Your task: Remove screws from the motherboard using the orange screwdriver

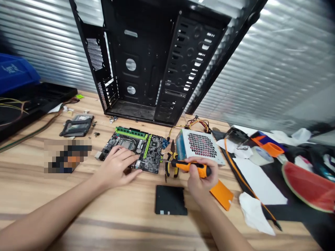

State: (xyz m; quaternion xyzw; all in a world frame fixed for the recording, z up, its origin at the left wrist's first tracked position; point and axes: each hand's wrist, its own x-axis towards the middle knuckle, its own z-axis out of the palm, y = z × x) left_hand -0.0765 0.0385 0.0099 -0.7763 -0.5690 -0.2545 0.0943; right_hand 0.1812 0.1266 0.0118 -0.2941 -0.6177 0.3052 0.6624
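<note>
My left hand [117, 164] lies flat across a black motherboard [153, 157], fingers spread over its lower edge and holding nothing. A green RAM stick [131, 132] sits in a slot along the board's far side. My right hand [201, 177] grips an orange-and-black screwdriver [188, 166], whose thin shaft points left toward the board's right edge. Orange-handled pliers [171, 164] lie just beyond the shaft, beside a silver PC power supply [199, 146] with a round mesh vent. Whether the screwdriver tip touches the board is hidden.
A black PC case [149, 62] stands upright behind the board on the wooden table [104, 209]. A black drive [170, 200] lies in front. To the right are an orange card [222, 195], tape [258, 156] and a watermelon slice [309, 186]. Power cables trail behind.
</note>
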